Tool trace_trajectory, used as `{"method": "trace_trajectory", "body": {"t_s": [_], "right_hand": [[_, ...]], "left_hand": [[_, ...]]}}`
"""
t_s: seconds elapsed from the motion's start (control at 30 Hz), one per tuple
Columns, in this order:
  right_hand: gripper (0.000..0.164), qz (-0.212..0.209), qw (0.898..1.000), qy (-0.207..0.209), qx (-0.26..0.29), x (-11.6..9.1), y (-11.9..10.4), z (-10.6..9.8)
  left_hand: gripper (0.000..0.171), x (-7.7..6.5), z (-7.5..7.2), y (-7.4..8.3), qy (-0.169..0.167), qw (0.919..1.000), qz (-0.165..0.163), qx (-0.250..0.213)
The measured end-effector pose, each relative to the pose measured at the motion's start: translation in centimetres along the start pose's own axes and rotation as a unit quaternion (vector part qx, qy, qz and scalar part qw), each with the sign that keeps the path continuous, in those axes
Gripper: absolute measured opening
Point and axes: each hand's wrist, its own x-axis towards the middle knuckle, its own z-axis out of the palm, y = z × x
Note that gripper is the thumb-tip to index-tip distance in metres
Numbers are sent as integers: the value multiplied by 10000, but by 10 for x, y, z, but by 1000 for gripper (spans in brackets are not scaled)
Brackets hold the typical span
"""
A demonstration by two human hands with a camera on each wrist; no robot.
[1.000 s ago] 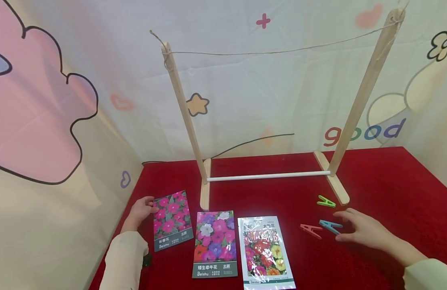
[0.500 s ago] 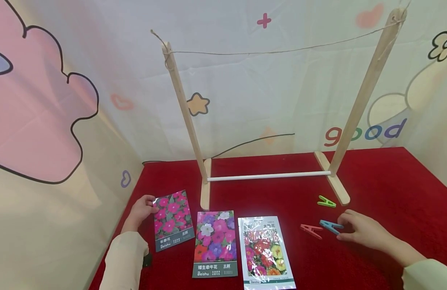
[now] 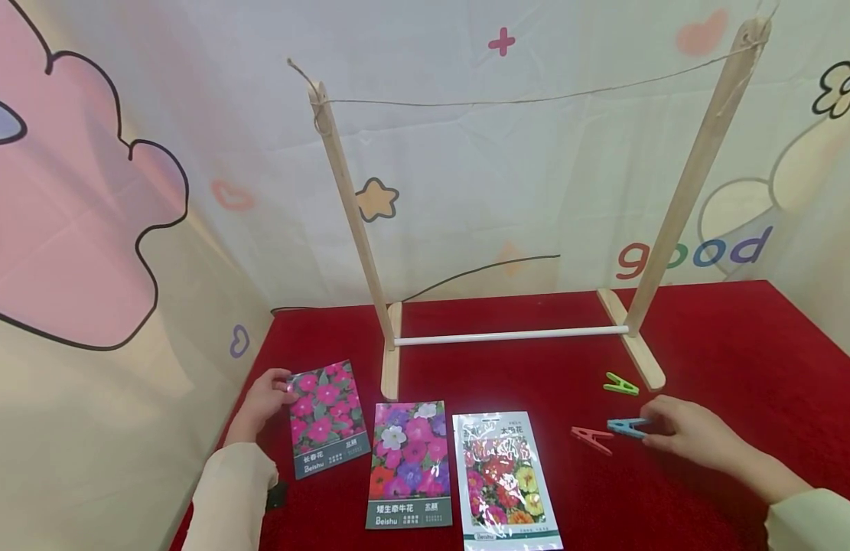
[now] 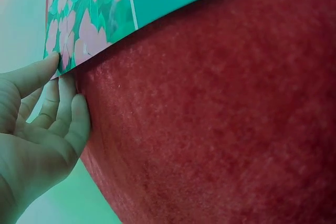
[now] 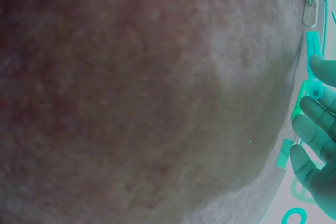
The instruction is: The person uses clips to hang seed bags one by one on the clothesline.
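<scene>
My left hand [image 3: 261,403] pinches the left edge of a seed packet [image 3: 326,409] with pink flowers. In the left wrist view the thumb lies on top of the packet's corner [image 4: 79,35], with fingers under it. On the right, my right hand [image 3: 693,435] pinches one end of a blue clothespin [image 3: 626,426] between thumb and index finger. A red clothespin [image 3: 593,439] lies just left of it, and a green clothespin [image 3: 620,383] lies behind. Two more seed packets lie in the middle: one with mixed petunia-like flowers [image 3: 411,463], one silver-white [image 3: 507,482].
A wooden stand with two posts [image 3: 356,222] rises at the back of the red cloth [image 3: 507,375]. A string [image 3: 466,103] hangs between the post tops, and a white rod [image 3: 510,335] joins the feet. A printed curtain [image 3: 459,207] surrounds the table.
My right hand's thumb and fingers have closed on the blue clothespin, which has turned slightly. The left hand and its packet have barely moved.
</scene>
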Motion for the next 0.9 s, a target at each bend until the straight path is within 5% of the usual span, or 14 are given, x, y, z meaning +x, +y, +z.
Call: {"method": "trace_trajectory", "body": {"t_s": [0.9], "right_hand": [[29, -276, 9990, 317, 145, 11, -7, -15]], "left_hand": [[50, 3, -15, 4, -292, 9890, 220, -1431]]}}
